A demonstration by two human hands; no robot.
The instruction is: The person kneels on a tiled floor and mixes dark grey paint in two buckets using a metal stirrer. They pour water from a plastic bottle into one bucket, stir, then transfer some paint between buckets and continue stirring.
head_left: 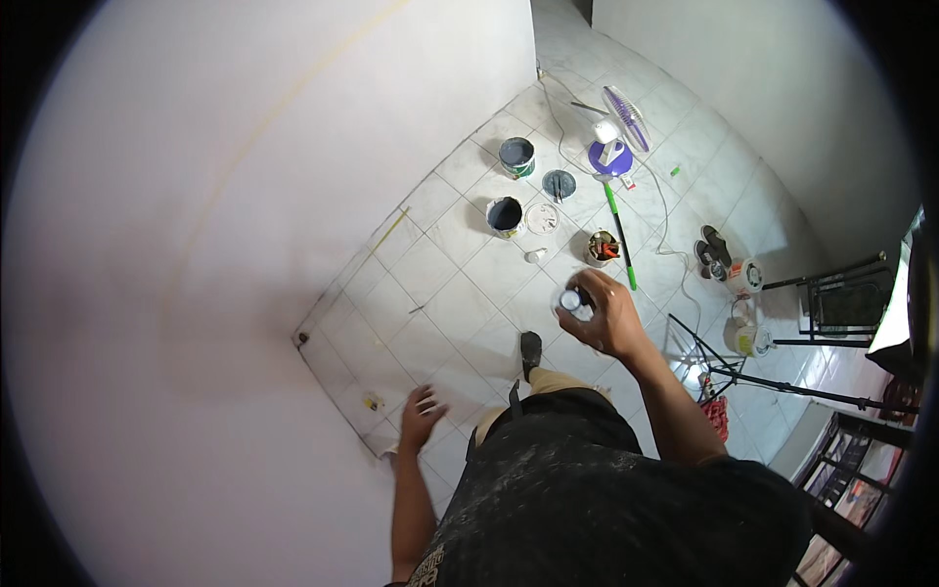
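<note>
My right hand (pixel 608 318) is raised over the tiled floor, its fingers and thumb curled round a small bottle-like thing with a round white top (pixel 570 300); its exact kind does not show. My left hand (pixel 422 416) hangs low near the wall at the left, fingers loosely apart, with nothing seen in it. Beyond the right hand stands a container (pixel 599 256) of tools, some with red parts. Farther off are two paint buckets, one dark inside (pixel 505 216) and one grey inside (pixel 517 157), beside a round lid (pixel 558 184) with a brush-like tool lying on it.
A purple and white fan (pixel 611 157) stands at the back, its cable trailing over the floor. Near it lies a green and black pole (pixel 620 235). White buckets (pixel 751 340), sandals (pixel 719 245) and a black stand (pixel 782 382) are at the right. A white wall (pixel 225 245) fills the left.
</note>
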